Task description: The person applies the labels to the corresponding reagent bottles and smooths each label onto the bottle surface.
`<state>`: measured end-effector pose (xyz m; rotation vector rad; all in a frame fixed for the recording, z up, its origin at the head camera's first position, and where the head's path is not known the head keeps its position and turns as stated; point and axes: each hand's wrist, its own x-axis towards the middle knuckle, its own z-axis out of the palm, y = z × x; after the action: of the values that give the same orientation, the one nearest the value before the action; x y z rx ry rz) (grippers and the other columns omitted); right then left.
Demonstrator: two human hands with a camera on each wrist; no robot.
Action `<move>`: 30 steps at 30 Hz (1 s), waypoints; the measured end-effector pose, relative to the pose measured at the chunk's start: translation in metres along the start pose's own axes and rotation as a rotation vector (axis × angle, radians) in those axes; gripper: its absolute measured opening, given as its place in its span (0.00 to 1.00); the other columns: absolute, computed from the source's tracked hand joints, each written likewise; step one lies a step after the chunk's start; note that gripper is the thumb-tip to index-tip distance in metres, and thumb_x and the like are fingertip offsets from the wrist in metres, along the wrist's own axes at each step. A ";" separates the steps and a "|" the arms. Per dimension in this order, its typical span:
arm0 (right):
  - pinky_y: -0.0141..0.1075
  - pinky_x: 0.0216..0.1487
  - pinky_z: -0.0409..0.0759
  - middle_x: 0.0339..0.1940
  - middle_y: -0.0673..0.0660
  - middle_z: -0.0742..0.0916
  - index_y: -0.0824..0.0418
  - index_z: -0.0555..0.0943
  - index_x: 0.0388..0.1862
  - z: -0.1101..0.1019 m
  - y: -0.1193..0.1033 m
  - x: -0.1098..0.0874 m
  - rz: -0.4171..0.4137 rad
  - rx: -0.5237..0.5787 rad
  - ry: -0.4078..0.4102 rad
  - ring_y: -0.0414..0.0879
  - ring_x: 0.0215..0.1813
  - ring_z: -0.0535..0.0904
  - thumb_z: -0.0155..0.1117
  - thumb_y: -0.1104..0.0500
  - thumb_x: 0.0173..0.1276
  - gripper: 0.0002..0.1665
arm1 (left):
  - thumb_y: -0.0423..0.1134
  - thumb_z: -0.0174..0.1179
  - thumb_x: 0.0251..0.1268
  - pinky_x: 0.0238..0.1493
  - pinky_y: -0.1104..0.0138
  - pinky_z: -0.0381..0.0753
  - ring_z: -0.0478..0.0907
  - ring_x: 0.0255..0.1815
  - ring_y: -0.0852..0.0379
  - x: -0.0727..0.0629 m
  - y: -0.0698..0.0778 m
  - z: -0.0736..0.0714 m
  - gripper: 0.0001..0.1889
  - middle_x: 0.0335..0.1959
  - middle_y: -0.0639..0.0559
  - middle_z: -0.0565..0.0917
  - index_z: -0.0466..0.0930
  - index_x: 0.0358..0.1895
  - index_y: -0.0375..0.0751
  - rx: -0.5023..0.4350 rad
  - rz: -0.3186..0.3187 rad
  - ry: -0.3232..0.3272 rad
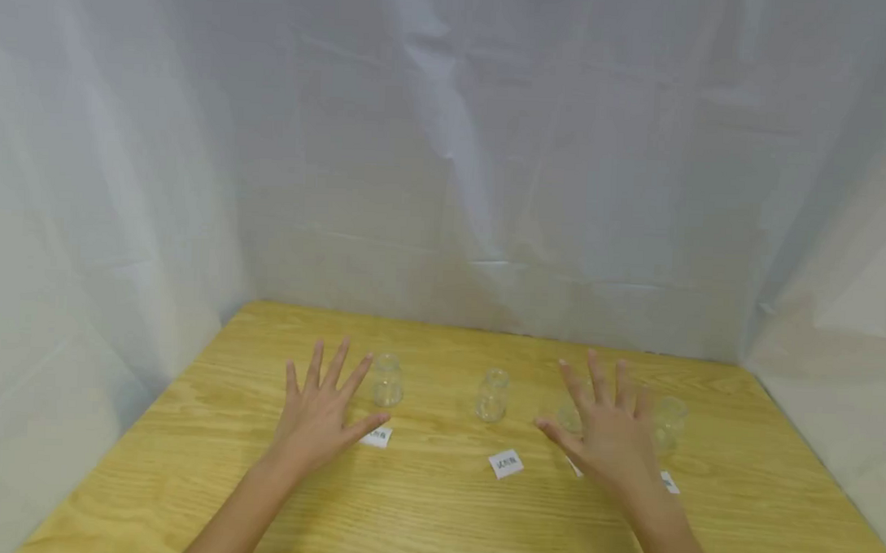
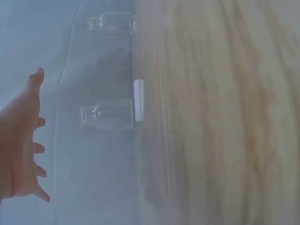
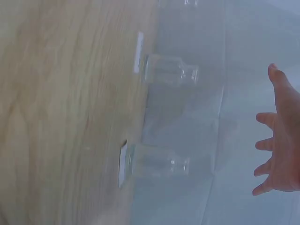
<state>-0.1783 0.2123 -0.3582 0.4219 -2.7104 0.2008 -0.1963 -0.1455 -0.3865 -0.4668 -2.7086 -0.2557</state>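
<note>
My left hand [image 1: 313, 422] hovers with spread, straight fingers over the left of the table, holding nothing. Just right of its fingers stands a clear glass bottle [image 1: 388, 382], with a printed white label card [image 1: 377, 437] in front, partly covered by the thumb. A second glass bottle [image 1: 492, 396] stands mid-table behind another card [image 1: 506, 464]. My right hand [image 1: 613, 441], fingers also spread and holding nothing, covers much of a third bottle [image 1: 568, 415] and its card. Past its little finger is another bottle [image 1: 670, 423] with a card [image 1: 669, 482]. The right wrist view shows two bottles [image 3: 171, 70] upright on the table.
The wooden table [image 1: 420, 520] carries the bottles in a row. White sheeting [image 1: 563, 191] hangs behind the table's back edge and along both sides.
</note>
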 end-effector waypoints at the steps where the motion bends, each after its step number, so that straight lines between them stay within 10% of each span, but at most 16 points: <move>1: 0.67 0.59 0.36 0.72 0.64 0.52 0.52 0.54 0.72 0.002 -0.003 0.000 -0.012 0.001 0.005 0.69 0.69 0.36 0.49 0.29 0.60 0.47 | 0.70 0.44 0.57 0.58 0.35 0.34 0.31 0.69 0.37 0.000 0.000 0.001 0.43 0.72 0.39 0.45 0.54 0.71 0.47 0.000 -0.002 0.001; 15: 0.62 0.62 0.44 0.71 0.61 0.58 0.52 0.60 0.70 0.031 -0.068 0.010 -0.157 0.177 0.018 0.65 0.70 0.41 0.50 0.29 0.59 0.46 | 0.60 0.51 0.61 0.57 0.44 0.59 0.61 0.60 0.39 -0.011 -0.010 0.031 0.33 0.60 0.37 0.65 0.67 0.61 0.38 -0.198 0.083 0.288; 30: 0.63 0.54 0.61 0.67 0.56 0.67 0.54 0.66 0.66 0.071 -0.112 0.033 -0.186 0.518 -0.033 0.59 0.67 0.56 0.57 0.35 0.59 0.40 | 0.43 0.67 0.53 0.51 0.50 0.70 0.71 0.52 0.47 -0.021 -0.024 0.059 0.19 0.49 0.48 0.76 0.78 0.49 0.42 -0.458 0.042 0.132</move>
<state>-0.1966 0.0841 -0.4017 0.8227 -2.6048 0.8552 -0.2060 -0.1603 -0.4513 -0.6070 -2.4991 -0.8726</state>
